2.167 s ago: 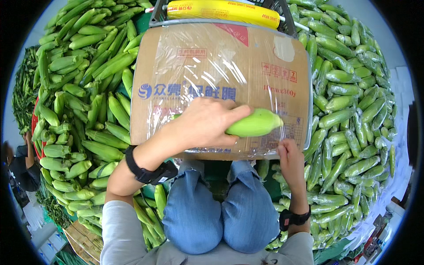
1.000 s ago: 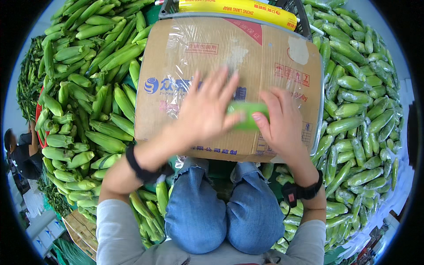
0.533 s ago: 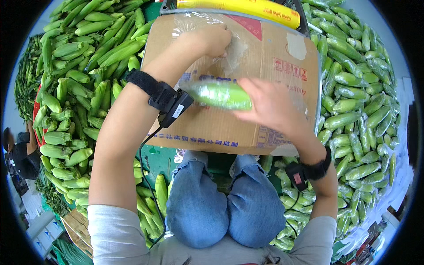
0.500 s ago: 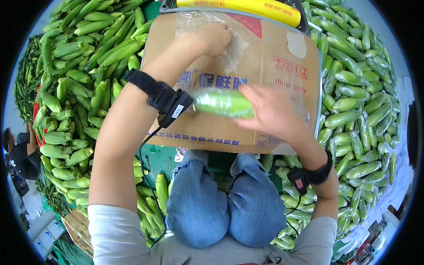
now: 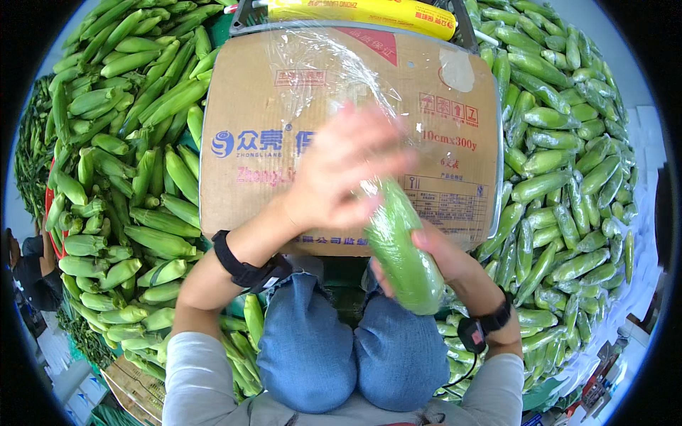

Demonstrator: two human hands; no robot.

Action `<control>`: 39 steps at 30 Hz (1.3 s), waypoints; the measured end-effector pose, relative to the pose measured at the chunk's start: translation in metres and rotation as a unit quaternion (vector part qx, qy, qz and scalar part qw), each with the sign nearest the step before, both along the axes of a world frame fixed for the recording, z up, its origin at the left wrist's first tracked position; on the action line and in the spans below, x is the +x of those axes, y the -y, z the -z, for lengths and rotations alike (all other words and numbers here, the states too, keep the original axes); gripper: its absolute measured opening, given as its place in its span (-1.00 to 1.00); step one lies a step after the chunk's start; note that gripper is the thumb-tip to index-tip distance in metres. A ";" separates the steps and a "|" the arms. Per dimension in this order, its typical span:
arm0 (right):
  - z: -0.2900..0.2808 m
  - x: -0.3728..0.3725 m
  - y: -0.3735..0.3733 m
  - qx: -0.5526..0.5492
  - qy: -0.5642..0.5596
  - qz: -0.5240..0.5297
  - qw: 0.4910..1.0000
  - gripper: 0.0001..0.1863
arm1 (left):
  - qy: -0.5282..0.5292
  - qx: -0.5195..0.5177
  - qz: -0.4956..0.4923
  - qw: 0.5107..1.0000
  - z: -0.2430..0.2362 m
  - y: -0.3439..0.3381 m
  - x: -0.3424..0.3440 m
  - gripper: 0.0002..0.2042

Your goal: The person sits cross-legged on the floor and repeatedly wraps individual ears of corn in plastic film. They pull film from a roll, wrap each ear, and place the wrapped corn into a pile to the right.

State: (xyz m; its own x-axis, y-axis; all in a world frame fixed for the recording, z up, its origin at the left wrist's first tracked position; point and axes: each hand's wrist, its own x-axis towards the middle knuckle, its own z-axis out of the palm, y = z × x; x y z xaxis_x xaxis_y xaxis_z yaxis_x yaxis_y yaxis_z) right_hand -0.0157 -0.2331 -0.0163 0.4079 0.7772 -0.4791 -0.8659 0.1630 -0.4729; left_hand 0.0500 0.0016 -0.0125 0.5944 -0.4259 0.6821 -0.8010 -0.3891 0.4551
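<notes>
My right hand point(image 5: 442, 254) is closed around an ear of corn point(image 5: 403, 245) in its green husk, with shiny clear film wrapped about it. The ear is tilted over the near edge of a cardboard box point(image 5: 241, 92), its lower end above my right knee. At its upper end is my left hand point(image 5: 341, 174), smeared by motion, so I cannot tell whether its fingers grip anything. Clear plastic film point(image 5: 320, 64) trails across the box top from the far edge toward my left hand.
Behind the box, a yellow film roll point(image 5: 369, 15) lies in a dark holder point(image 5: 465, 27). Unwrapped corn point(image 5: 153, 192) is heaped on the left, film-wrapped corn point(image 5: 547, 156) on the right. A person point(image 5: 39, 266) is at the far left edge.
The ear has moved nearer to me and turned from level to steeply tilted. My left hand has come from the box's far side to the ear's upper end.
</notes>
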 end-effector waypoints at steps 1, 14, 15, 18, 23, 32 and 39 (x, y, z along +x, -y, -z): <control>-0.002 0.005 -0.010 0.060 -0.016 -0.021 0.998 -0.15 | -0.077 -0.104 -0.059 0.990 0.002 0.003 0.005 -0.54; 0.003 0.005 -0.001 -0.144 0.077 0.209 0.964 -0.39 | -0.409 -0.285 -0.205 0.842 0.012 -0.025 -0.015 -0.71; 0.000 0.009 0.005 -0.160 0.188 0.260 0.934 -0.47 | -0.350 -0.194 -0.244 0.883 0.017 -0.036 -0.022 -0.74; -0.010 0.040 0.008 -0.310 0.417 0.410 0.750 -0.76 | -0.318 -0.063 -0.190 0.927 0.028 -0.052 -0.035 -0.69; -0.032 0.069 0.010 0.061 0.341 0.473 0.810 -0.74 | -0.460 -0.075 -0.009 0.885 0.029 -0.054 -0.049 -0.24; -0.027 0.009 -0.013 -0.031 0.416 0.537 0.733 -0.09 | -0.430 0.116 0.105 0.889 -0.017 0.009 -0.033 -0.04; 0.047 -0.105 0.171 -0.322 0.264 0.765 0.492 -0.45 | -0.379 0.191 0.098 0.900 -0.020 0.011 -0.038 -0.38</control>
State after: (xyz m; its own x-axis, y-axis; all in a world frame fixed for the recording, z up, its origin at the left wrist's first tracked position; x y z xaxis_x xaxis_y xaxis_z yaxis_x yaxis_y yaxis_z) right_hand -0.1204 -0.4043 -0.0630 0.4784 -0.8760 0.0611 0.3082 0.1023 -0.9458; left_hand 0.0122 -0.0090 0.0077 0.7157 -0.6903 -0.1061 -0.3863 -0.5179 0.7632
